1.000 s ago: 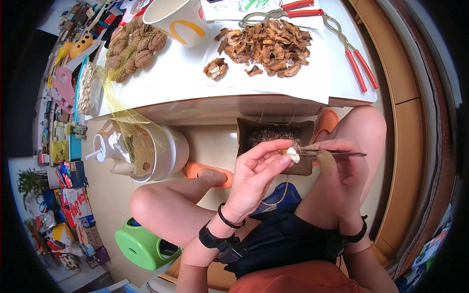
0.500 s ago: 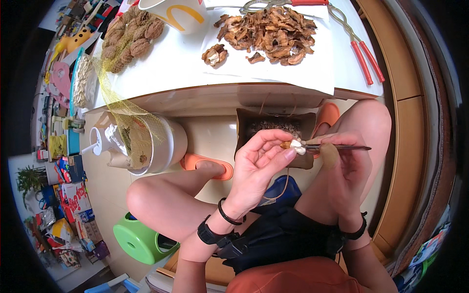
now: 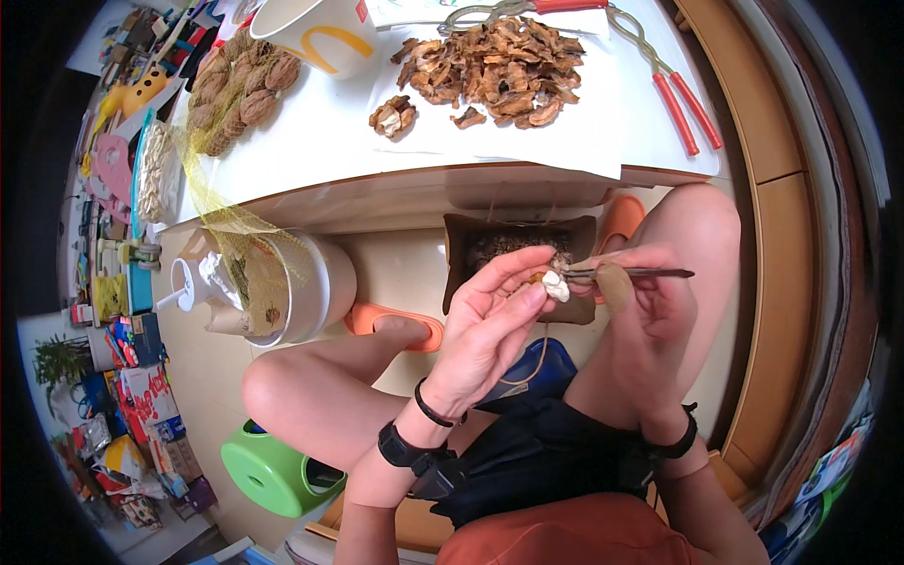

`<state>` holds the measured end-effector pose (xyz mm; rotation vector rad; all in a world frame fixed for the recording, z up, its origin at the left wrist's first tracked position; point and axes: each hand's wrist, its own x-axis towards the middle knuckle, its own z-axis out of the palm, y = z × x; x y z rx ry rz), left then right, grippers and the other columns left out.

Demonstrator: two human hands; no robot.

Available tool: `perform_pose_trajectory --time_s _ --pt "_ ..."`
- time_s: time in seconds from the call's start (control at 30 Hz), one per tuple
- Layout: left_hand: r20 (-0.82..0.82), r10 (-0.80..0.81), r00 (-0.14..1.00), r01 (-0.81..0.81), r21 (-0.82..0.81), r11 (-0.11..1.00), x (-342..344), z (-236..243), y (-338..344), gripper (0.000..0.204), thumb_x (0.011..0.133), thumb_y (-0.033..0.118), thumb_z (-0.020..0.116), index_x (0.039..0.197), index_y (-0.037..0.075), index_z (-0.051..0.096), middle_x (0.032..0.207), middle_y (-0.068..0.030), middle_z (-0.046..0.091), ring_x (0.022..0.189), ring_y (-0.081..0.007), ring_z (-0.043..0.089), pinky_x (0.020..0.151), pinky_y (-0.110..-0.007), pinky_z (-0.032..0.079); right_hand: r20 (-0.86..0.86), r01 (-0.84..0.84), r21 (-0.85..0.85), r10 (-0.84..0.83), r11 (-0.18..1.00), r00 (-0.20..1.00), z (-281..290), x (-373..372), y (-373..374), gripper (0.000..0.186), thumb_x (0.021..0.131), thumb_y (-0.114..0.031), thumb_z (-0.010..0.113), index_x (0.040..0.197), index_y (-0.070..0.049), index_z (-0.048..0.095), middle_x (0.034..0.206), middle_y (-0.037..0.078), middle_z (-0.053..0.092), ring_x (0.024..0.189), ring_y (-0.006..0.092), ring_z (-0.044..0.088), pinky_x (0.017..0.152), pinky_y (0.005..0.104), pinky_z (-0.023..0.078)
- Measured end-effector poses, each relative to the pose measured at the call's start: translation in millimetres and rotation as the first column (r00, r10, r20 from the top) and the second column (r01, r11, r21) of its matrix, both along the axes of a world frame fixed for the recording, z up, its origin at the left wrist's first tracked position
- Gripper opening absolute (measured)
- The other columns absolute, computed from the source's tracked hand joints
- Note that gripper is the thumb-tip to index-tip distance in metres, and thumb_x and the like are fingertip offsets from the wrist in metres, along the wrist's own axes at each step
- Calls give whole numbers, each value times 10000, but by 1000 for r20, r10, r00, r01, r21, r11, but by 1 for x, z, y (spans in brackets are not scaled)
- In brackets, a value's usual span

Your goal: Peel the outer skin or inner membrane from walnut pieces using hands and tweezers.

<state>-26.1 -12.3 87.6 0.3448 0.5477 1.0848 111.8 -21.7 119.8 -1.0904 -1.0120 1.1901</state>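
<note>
My left hand (image 3: 494, 315) pinches a walnut kernel (image 3: 556, 286) between thumb and fingertips. The kernel is mostly white, with a brown bit at my fingers. My right hand (image 3: 650, 311) holds slim dark tweezers (image 3: 659, 273), their working end touching or close beside the kernel; a tan covering wraps a fingertip. Both hands are over an open brown paper bag (image 3: 456, 264) with small brown and grey bits inside. On the white table ahead lies a heap of brown walnut pieces (image 3: 504, 71), with a partly white walnut piece (image 3: 393, 117) to its left.
Red-handled nutcrackers (image 3: 692, 113) lie at the table's right, near whole walnuts' opposite side, where a yellow net (image 3: 212, 179) holds walnuts (image 3: 259, 105). A paper cup (image 3: 320, 33) stands at the back. Below are a white bin (image 3: 330, 282) and a green stool (image 3: 264, 471).
The view has shifted slightly. The kernel has turned in my left fingers and shows more of its white side. My right hand still holds the tweezers against or near it.
</note>
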Motion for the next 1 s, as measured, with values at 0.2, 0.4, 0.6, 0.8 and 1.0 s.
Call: perform_pose_trajectory --time_s 0.2,0.4,0.6,0.8,1.0 --pt "-12 -41 999 42 136 990 -6 -12 -1 258 813 -17 502 1071 -24 511 1036 -85 528 887 -108 526 777 -214 442 151 29 -28 -25 999 988 -1 1 0 80 843 12 461 919 15 436 843 78 515 776 108 550 702 213 461" --pt "-88 23 996 -15 95 995 -4 -7 1 231 812 -13 505 1042 -24 517 964 -75 527 856 -107 524 766 -212 442 -38 74 -122 -79 990 996 2 9 4 54 849 -57 467 872 -9 473 816 95 589 711 127 584 640 195 436" --pt "-41 -34 999 39 104 994 -6 -10 2 222 818 -6 501 1039 -25 498 948 -79 542 832 -107 537 760 -213 446 -77 -55 -153 44 987 996 -2 8 6 55 849 -61 466 872 -11 472 810 78 579 718 115 584 649 200 448" --pt "-135 -48 990 59 76 995 -6 -9 4 303 818 14 518 1115 -31 478 977 -90 560 845 -115 549 780 -219 447 -83 -79 -119 70 990 994 -2 9 5 29 844 -29 465 867 -12 469 841 78 568 754 109 578 649 194 446" --pt "-333 -28 942 63 93 994 -1 -4 5 407 779 -44 549 1172 -34 439 1029 -101 554 907 -119 545 804 -232 452 611 -181 186 31 966 791 -3 6 2 206 733 91 459 917 23 521 841 137 568 760 237 591 659 281 484"
